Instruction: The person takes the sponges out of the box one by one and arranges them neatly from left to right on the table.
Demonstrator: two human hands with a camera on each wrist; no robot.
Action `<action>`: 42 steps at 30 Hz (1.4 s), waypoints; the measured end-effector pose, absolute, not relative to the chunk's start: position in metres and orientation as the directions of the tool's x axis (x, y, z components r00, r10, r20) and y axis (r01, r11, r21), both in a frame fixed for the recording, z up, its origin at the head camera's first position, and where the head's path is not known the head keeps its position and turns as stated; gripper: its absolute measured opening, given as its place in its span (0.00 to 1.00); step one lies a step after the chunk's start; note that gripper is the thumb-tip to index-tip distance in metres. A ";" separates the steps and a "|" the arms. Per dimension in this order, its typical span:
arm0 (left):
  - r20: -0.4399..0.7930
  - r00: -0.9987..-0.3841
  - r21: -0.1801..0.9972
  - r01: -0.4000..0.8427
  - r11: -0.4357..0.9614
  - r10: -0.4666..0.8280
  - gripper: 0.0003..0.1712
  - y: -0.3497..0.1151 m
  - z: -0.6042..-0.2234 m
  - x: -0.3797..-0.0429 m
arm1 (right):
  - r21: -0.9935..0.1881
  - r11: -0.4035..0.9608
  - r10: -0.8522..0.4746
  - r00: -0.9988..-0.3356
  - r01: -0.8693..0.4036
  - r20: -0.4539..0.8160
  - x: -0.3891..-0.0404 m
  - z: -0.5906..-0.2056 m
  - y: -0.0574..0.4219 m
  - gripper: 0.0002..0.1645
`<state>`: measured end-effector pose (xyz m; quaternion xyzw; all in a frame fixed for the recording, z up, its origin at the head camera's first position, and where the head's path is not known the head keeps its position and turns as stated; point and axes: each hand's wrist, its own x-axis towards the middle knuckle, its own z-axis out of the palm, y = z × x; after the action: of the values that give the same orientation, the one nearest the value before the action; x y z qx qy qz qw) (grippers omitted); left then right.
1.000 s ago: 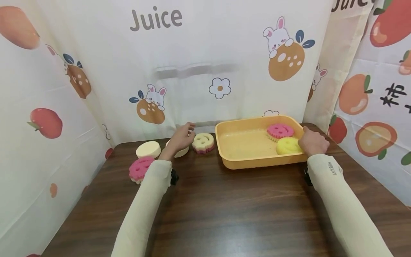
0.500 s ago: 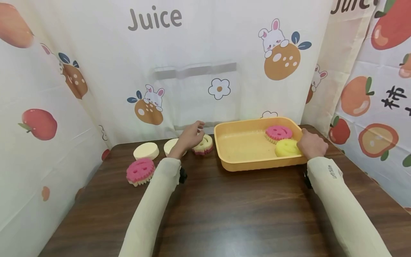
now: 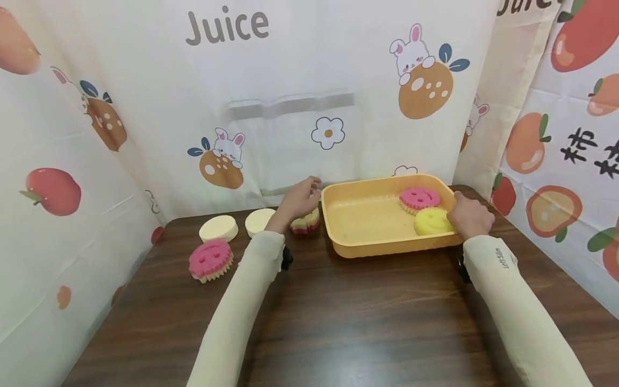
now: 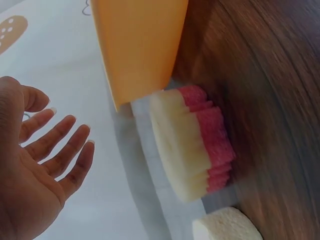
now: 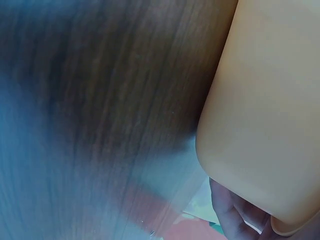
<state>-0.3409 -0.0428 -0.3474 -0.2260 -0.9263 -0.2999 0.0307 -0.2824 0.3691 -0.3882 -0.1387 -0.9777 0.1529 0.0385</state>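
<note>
In the head view my left hand (image 3: 299, 200) hovers over a round smiley sponge (image 3: 306, 221), cream on top and pink below, and partly hides it. Seen from the left wrist, the left hand (image 4: 45, 150) has its fingers spread in a loose curve with nothing in them, apart from the sponge (image 4: 195, 142). My right hand (image 3: 470, 215) grips the right rim of a yellow plastic tray (image 3: 372, 250), its fingers (image 5: 225, 210) wrapped against the outer wall in the right wrist view. Inside the tray, at its right end, lie a pink smiley sponge (image 3: 419, 198) and a yellow one (image 3: 432, 222).
To the left on the dark wood table (image 3: 338, 322) lie two plain cream round sponges (image 3: 218, 229) and a pink-and-cream smiley sponge (image 3: 210, 259). A printed white curtain (image 3: 290, 70) hangs right behind the tray and along both sides.
My left hand has moved right, from over the plain cream sponge to over the cream-and-pink smiley sponge beside the tray. The right hand stays on the tray's rim.
</note>
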 end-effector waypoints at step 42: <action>0.169 -0.834 0.524 0.528 0.668 0.526 0.25 0.034 -0.336 -0.374 | -0.303 0.908 0.315 -0.948 0.289 0.040 -0.282 -0.387 0.367 0.37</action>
<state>-0.3736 0.0343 -0.3358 -0.2884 -0.9133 -0.2876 0.0020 -0.2819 0.3674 -0.3874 -0.1546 -0.9758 0.1483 0.0440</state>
